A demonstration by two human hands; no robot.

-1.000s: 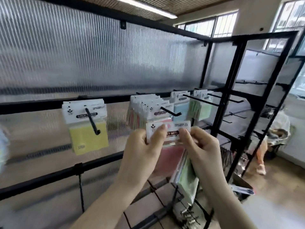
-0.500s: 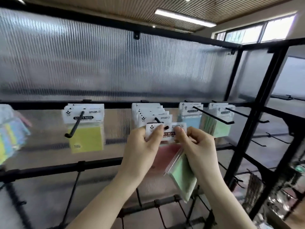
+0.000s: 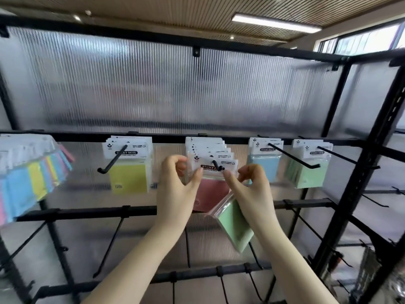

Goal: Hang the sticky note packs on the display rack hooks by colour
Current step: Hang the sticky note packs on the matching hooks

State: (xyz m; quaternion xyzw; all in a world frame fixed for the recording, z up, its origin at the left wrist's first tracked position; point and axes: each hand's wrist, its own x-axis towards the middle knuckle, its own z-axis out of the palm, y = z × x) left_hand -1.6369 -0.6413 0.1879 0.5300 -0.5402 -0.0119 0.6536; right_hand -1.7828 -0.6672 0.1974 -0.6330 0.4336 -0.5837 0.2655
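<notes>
A pink sticky note pack (image 3: 210,194) hangs at the front of the middle hook (image 3: 217,166), ahead of several other pink packs. My left hand (image 3: 177,189) pinches the pack's left edge at the white header. My right hand (image 3: 252,189) touches the header's lower right corner with its thumb and grips a green pack (image 3: 235,224) under its lower fingers, tilted downward. Yellow packs (image 3: 129,176) hang on the hook to the left. Blue packs (image 3: 263,165) and green packs (image 3: 306,172) hang to the right.
A bunch of mixed-colour packs (image 3: 28,178) hangs at the far left. The black rack frame (image 3: 359,194) has bare hooks on its lower rails (image 3: 109,238) and on the right side panel (image 3: 372,200). Ribbed translucent panels back the rack.
The pink pack's header hole has slid onto the middle hook, whose tip now pokes through. Both hands rose with it, and the view swung left along the rack.
</notes>
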